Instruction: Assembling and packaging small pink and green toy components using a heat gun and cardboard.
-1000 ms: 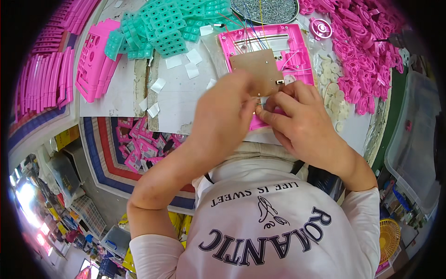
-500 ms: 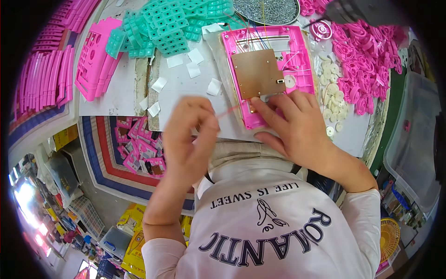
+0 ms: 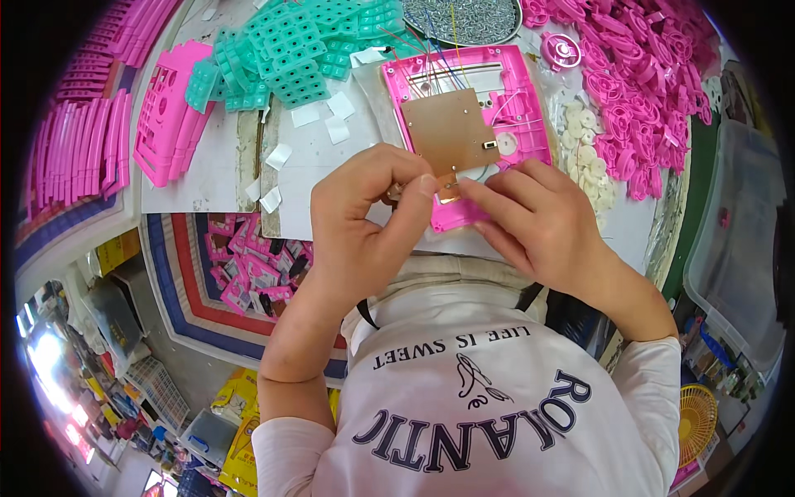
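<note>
A pink plastic housing [image 3: 532,124] lies on the work table in front of me, with a brown circuit board [image 3: 451,128] inside it. Thin coloured wires run from the board's far side. My left hand [image 3: 373,215] is closed in a pinch at the housing's near left edge; whatever sits between thumb and forefinger is too small to make out. My right hand [image 3: 538,219] bends over the near right part of the housing. Its forefinger touches a small brown piece [image 3: 448,192] below the board, and its thumb rests lower, by the housing's edge. The fingers hide what they grip.
Teal button pads [image 3: 286,54] pile up at the far left, beside stacked pink panels [image 3: 170,116]. White paper pieces [image 3: 279,156] are scattered nearby. A tray of screws [image 3: 464,18] stands at the back. White discs [image 3: 584,149] and pink plastic parts [image 3: 638,116] lie on the right.
My left hand has come rightward to the housing, close to the right fingers; the reddish strand that stretched from it no longer shows. The right hand has shifted slightly.
</note>
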`<state>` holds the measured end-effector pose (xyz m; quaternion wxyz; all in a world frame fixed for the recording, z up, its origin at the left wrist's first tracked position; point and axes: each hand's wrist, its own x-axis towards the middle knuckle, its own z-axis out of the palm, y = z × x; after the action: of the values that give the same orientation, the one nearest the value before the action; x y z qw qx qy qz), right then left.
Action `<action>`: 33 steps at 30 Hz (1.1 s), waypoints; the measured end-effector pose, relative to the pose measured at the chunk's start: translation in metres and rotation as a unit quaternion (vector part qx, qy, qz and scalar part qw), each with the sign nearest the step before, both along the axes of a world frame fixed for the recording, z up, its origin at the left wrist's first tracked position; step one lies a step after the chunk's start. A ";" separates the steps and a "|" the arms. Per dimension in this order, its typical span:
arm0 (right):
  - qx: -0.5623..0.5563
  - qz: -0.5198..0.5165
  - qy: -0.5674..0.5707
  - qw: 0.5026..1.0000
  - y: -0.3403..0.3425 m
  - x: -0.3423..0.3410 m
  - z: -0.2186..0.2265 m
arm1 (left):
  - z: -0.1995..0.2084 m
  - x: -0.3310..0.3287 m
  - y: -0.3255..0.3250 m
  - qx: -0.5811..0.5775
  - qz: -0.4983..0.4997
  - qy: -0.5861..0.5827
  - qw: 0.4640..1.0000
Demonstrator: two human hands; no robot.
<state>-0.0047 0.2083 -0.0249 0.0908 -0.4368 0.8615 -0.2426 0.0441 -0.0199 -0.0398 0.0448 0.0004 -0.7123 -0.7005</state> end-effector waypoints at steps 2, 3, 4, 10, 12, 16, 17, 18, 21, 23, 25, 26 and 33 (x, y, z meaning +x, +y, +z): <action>0.023 0.020 0.060 0.998 -0.006 -0.001 0.001 | -0.001 -0.001 0.000 -0.031 0.001 0.031 0.999; 0.034 0.030 0.091 0.995 -0.010 -0.002 0.001 | -0.002 -0.002 0.001 -0.045 0.001 0.047 0.998; 0.042 0.025 0.086 0.995 -0.012 0.000 0.002 | -0.003 -0.003 0.001 -0.068 0.001 0.063 0.996; 0.055 -0.002 0.058 0.997 -0.018 0.009 0.003 | 0.008 -0.002 0.002 -0.165 -0.040 0.080 0.982; 0.046 -0.005 0.055 0.997 -0.015 0.008 0.003 | 0.007 -0.002 0.005 -0.170 -0.048 0.081 0.981; 0.005 -0.011 0.036 0.999 -0.003 0.004 0.011 | 0.007 -0.004 0.009 -0.215 -0.080 0.100 0.968; -0.036 -0.023 0.057 0.997 0.002 -0.001 0.018 | 0.008 -0.003 0.010 -0.229 -0.087 0.106 0.964; -0.075 -0.034 0.077 0.994 0.007 -0.003 0.022 | 0.009 -0.002 0.013 -0.240 -0.094 0.111 0.960; -0.153 -0.082 -0.080 0.982 0.014 -0.007 0.027 | 0.010 -0.005 0.017 -0.237 -0.105 0.125 0.958; -0.193 -0.110 -0.143 0.964 0.016 -0.005 0.022 | 0.010 -0.007 0.019 -0.241 -0.113 0.128 0.955; -0.219 -0.106 -0.135 0.960 0.014 -0.004 0.016 | 0.011 -0.007 0.021 -0.248 -0.117 0.128 0.953; -0.222 -0.094 -0.093 0.966 0.013 -0.004 0.014 | 0.012 -0.008 0.022 -0.249 -0.119 0.130 0.952; -0.087 -0.141 0.072 0.984 0.035 -0.014 0.016 | 0.017 -0.025 0.033 -0.233 -0.084 0.099 0.964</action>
<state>-0.0187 0.2429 -0.0091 -0.0446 -0.3337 0.8943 -0.2946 0.0188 0.0129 -0.0227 0.0553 -0.1391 -0.8452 -0.5131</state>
